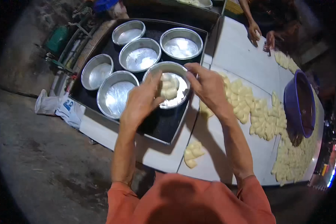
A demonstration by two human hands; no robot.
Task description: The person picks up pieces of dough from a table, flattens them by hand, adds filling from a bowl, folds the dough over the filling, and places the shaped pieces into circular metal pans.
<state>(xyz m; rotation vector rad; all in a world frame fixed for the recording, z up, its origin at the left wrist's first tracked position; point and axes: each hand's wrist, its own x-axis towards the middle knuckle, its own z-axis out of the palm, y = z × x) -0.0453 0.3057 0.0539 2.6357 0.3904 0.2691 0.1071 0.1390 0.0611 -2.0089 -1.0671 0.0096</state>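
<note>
My left hand (142,98) reaches over the near rim of a round metal pan, its fingers at a small cluster of pale dough pieces (169,86) inside. The pan's right rim (187,73) is pinched between the thumb and fingers of my right hand (205,81). This pan stands at the right side of a black rectangular tray (159,126). Other round metal pans (140,56), with no dough visible in them, stand in the same tray. Many dough pieces (240,98) lie on the white table to the right, and a small separate group (193,154) lies nearer my body.
A purple plastic basin (298,103) stands tilted among dough pieces at the right. Across the white table (235,53), another person's hands (254,32) hold a small pale piece. A white bag (70,110) lies by the tray's left corner.
</note>
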